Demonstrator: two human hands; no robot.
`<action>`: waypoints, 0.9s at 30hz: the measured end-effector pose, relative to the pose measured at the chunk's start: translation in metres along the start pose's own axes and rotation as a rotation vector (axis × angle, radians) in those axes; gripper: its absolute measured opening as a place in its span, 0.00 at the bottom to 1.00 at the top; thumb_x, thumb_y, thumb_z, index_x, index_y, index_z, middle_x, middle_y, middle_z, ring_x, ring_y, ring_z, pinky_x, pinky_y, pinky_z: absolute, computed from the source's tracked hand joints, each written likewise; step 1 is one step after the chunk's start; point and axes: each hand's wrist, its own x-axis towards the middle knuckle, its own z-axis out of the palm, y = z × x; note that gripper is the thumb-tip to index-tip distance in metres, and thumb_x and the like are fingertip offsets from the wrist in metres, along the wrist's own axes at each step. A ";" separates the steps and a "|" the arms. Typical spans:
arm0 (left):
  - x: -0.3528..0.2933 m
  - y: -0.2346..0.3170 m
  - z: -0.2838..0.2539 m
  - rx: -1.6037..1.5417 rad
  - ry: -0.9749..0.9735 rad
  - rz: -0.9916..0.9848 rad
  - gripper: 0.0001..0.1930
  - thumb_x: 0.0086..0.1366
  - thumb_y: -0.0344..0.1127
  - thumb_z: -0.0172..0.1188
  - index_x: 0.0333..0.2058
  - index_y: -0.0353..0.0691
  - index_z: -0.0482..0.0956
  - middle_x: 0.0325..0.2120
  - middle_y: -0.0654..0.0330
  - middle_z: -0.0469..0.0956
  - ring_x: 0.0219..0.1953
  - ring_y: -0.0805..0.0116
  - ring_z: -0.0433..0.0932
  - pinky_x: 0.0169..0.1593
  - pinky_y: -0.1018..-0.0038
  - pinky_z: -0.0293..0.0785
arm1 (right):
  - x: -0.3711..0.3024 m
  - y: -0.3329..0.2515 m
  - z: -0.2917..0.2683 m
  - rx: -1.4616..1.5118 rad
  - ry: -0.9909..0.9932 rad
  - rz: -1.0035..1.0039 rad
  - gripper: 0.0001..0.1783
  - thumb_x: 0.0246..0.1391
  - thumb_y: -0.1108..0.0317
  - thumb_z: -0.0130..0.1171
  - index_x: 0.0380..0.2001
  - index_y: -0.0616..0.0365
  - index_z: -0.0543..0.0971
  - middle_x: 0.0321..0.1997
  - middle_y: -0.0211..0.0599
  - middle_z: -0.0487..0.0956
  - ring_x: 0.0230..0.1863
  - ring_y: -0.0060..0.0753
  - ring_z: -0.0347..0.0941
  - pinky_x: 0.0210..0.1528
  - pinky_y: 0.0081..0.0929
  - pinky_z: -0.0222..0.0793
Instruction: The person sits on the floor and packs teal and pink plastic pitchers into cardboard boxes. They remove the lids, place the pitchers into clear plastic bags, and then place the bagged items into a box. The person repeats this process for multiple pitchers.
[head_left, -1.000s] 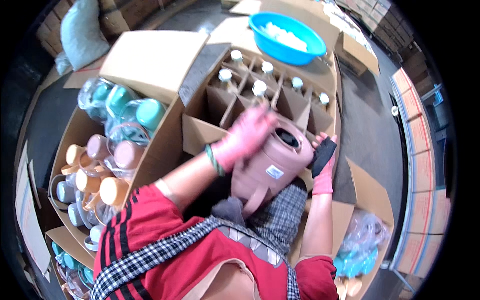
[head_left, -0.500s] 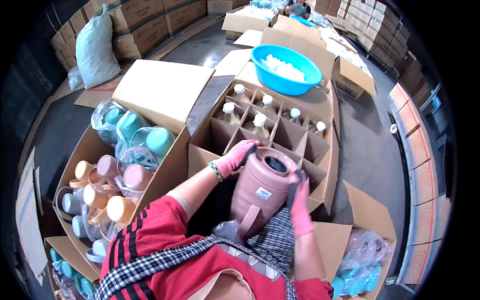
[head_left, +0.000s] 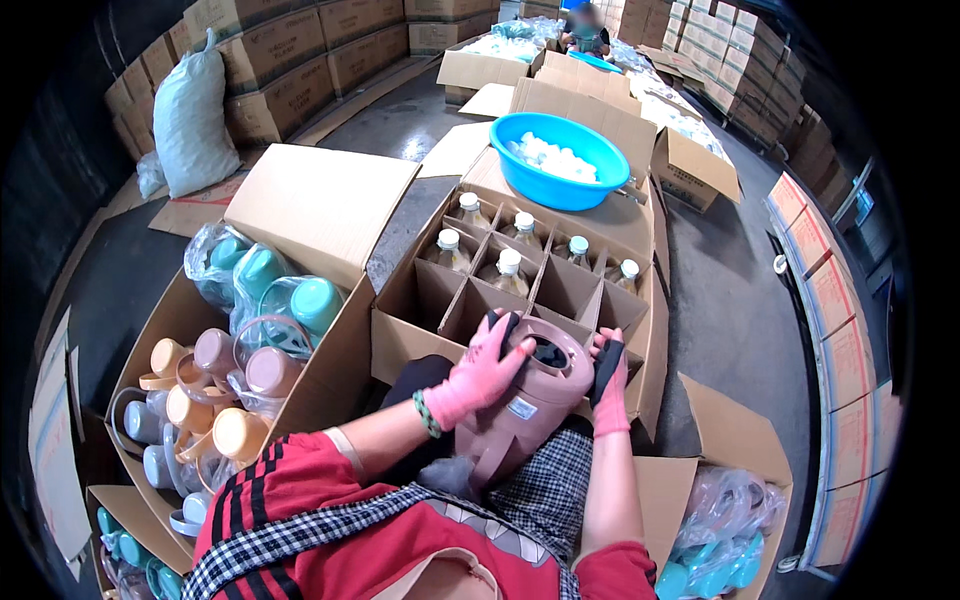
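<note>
Fingers of the left hand (head_left: 478, 380) lie slightly apart against the pink jug's (head_left: 545, 428) upper left side, thumb near the rim; whether they grip, I can't tell from here. Half a second ago that hand reached in from the side; now it lies further across the jug. Fingers of the right hand (head_left: 608, 385) are bent and loosely parted just beside the rim, higher than before, contact unclear. The jug sits at the person's lap, dark mouth uppermost, near the divided carton (head_left: 415, 345) of capped bottles (head_left: 510, 270).
</note>
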 end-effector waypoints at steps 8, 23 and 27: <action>0.033 -0.041 -0.026 -0.234 -0.074 -0.242 0.18 0.63 0.39 0.43 0.45 0.32 0.70 0.33 0.52 0.76 0.37 0.66 0.73 0.44 0.73 0.69 | -0.045 0.020 0.015 -0.346 -0.140 -0.317 0.21 0.54 0.49 0.48 0.35 0.58 0.71 0.30 0.30 0.72 0.33 0.25 0.68 0.39 0.21 0.64; -0.010 0.049 -0.017 0.160 0.036 0.450 0.08 0.50 0.38 0.59 0.23 0.39 0.75 0.29 0.56 0.74 0.37 0.55 0.72 0.45 0.64 0.64 | -0.012 0.000 0.025 -0.081 -0.472 0.005 0.23 0.56 0.50 0.40 0.32 0.61 0.73 0.34 0.34 0.74 0.38 0.28 0.70 0.44 0.23 0.65; 0.020 -0.011 -0.038 -0.325 -0.228 0.398 0.09 0.52 0.36 0.59 0.21 0.35 0.76 0.21 0.53 0.74 0.27 0.55 0.71 0.32 0.68 0.67 | -0.045 -0.002 0.022 -0.459 -0.365 -0.138 0.20 0.56 0.60 0.40 0.43 0.65 0.70 0.43 0.41 0.73 0.42 0.32 0.70 0.43 0.26 0.67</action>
